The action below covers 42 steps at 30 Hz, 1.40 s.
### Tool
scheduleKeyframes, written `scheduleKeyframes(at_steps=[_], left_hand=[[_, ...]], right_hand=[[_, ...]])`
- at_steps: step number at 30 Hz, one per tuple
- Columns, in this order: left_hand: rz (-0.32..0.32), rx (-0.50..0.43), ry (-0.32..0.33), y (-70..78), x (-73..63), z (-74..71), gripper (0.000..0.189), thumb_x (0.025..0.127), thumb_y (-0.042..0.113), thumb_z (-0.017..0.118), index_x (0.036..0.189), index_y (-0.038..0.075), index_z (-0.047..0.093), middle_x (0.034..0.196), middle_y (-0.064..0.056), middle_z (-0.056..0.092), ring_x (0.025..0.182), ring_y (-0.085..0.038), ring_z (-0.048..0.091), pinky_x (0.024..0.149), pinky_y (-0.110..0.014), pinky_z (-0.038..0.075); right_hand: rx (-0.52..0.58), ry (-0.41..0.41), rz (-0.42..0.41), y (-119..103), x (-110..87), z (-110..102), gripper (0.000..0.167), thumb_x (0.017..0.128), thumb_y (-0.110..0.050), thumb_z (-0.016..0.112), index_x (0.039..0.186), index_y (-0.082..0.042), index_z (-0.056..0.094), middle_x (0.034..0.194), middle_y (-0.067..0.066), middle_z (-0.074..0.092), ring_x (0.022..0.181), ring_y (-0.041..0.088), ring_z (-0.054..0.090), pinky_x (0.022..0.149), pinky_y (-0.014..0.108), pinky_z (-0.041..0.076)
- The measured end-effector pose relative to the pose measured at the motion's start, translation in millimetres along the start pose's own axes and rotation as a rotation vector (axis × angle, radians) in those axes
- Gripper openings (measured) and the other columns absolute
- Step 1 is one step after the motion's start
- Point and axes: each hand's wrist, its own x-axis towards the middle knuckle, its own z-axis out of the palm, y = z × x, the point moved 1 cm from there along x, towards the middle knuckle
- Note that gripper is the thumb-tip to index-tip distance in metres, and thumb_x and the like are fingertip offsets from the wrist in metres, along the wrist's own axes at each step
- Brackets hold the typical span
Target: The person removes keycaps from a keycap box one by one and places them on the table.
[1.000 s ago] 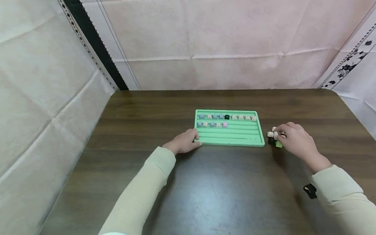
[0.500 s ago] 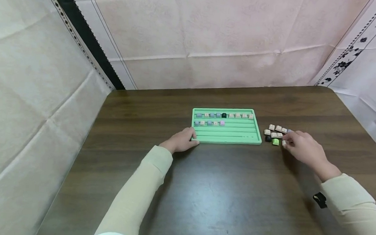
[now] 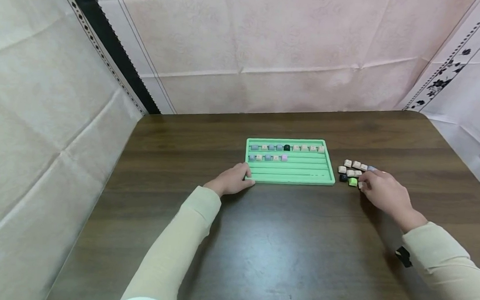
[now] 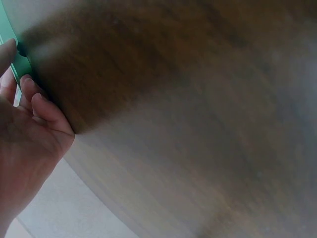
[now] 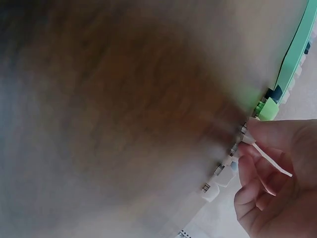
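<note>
A pale green tray [image 3: 311, 167] with ridged rows lies on the table; keycaps fill its back row and part of the second. My left hand [image 3: 232, 179] holds the tray's near left corner, thumb at the front edge and fingers along the side. To the right of the tray is a cluster of loose keycaps: several white ones [image 3: 350, 173], a black keycap [image 3: 343, 178], a bright green keycap [image 3: 352, 181] and a bluish keycap [image 3: 371, 168]. At its near right side my right hand [image 3: 387, 193] pinches a white keycap [image 5: 248, 138] between thumb and fingertips, mostly hidden.
The dark wooden table [image 3: 275, 253] extends toward me. Pale cloth hangs [image 3: 237, 53] stand behind and at both sides. A black strap piece [image 3: 403, 256] shows below the right cuff.
My right hand has moved from over the keycap cluster to its near right side, uncovering more keycaps. The left hand stays at the tray's corner. The head view has shifted slightly.
</note>
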Motion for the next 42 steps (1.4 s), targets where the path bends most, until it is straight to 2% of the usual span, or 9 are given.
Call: scheduleKeyframes(at_steps=[5, 10, 16, 23, 29, 36, 42], left_hand=[[0.004, 0.0, -0.002, 0.3, 0.2, -1.1, 0.022, 0.094, 0.034, 0.05, 0.099, 0.014, 0.042, 0.101, -0.005, 0.045, 0.093, -0.019, 0.044, 0.078, -0.029, 0.037], [0.002, 0.001, -0.01, 0.0, -0.4, -1.0, 0.022, 0.094, 0.034, 0.05, 0.099, 0.014, 0.042, 0.101, -0.004, 0.045, 0.093, -0.018, 0.044, 0.077, -0.029, 0.037], [0.017, 0.009, -0.01, -1.0, -0.6, -1.3, 0.022, 0.094, 0.034, 0.049, 0.099, 0.014, 0.042, 0.102, -0.004, 0.045, 0.092, -0.018, 0.044, 0.078, -0.029, 0.037], [0.015, 0.008, 0.0, -0.6, -0.2, -0.2, 0.022, 0.094, 0.035, 0.05, 0.099, 0.015, 0.043, 0.103, -0.004, 0.045, 0.093, -0.018, 0.044, 0.077, -0.029, 0.037], [-0.005, -0.002, 0.001, -0.4, -2.7, -1.3, 0.021, 0.094, 0.034, 0.05, 0.098, 0.015, 0.044, 0.103, -0.003, 0.046, 0.093, -0.018, 0.045, 0.077, -0.029, 0.038], [0.002, 0.011, 0.004, -1.8, -1.6, 0.5, 0.021, 0.094, 0.035, 0.049, 0.098, 0.016, 0.043, 0.103, -0.002, 0.046, 0.091, -0.017, 0.045, 0.076, -0.029, 0.038], [0.004, 0.003, 0.0, -0.7, -1.6, 1.2, 0.02, 0.094, 0.034, 0.05, 0.098, 0.015, 0.044, 0.102, -0.002, 0.046, 0.091, -0.017, 0.045, 0.077, -0.029, 0.038]], right_hand=[[0.0, -0.019, 0.017, 0.3, -1.2, -2.5, 0.018, 0.081, -0.011, 0.06, 0.098, -0.006, 0.064, 0.102, 0.016, 0.063, 0.095, 0.037, 0.057, 0.072, 0.054, 0.044], [0.009, -0.01, 0.02, 0.4, -1.4, -9.5, 0.019, 0.082, -0.014, 0.062, 0.099, -0.008, 0.064, 0.096, 0.014, 0.063, 0.088, 0.036, 0.06, 0.067, 0.054, 0.045], [0.019, -0.048, 0.039, -7.8, 7.9, -17.9, 0.021, 0.084, -0.016, 0.058, 0.102, -0.007, 0.063, 0.098, 0.015, 0.063, 0.088, 0.033, 0.059, 0.066, 0.053, 0.045], [0.042, -0.086, 0.061, -28.8, 25.9, -15.8, 0.024, 0.089, -0.021, 0.055, 0.107, -0.007, 0.062, 0.104, 0.015, 0.061, 0.092, 0.032, 0.058, 0.066, 0.051, 0.044], [0.078, -0.053, 0.024, -50.8, 43.2, -7.3, 0.025, 0.088, -0.019, 0.054, 0.108, -0.006, 0.061, 0.105, 0.016, 0.061, 0.095, 0.033, 0.057, 0.074, 0.052, 0.044], [0.125, -0.102, -0.038, -84.1, 70.1, 4.0, 0.031, 0.091, -0.022, 0.055, 0.118, -0.006, 0.057, 0.112, 0.018, 0.059, 0.106, 0.037, 0.052, 0.081, 0.054, 0.043], [0.119, -0.112, -0.074, -110.3, 90.9, 18.9, 0.027, 0.089, -0.022, 0.057, 0.115, -0.014, 0.06, 0.111, 0.013, 0.062, 0.103, 0.031, 0.057, 0.074, 0.052, 0.047]])
